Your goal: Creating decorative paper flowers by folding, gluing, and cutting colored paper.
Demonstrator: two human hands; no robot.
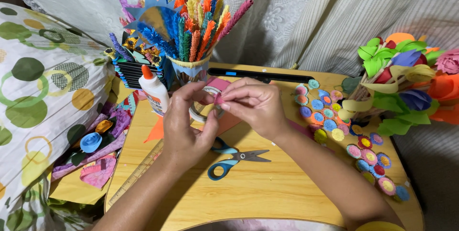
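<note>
Both hands meet over the far middle of the wooden table (pixel 267 188): left hand (pixel 184 126) and right hand (pixel 256 106) pinch a small pink paper roll (pixel 218 99) between closed fingertips. Its axis is unclear. Blue scissors (pixel 234 158) lie nearer, tips pointing right.

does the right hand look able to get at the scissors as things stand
Probably yes, once freed: the scissors lie bare on the table just below the right hand, nothing over them. But that hand and the left hand are pinching a small pink piece.
</note>
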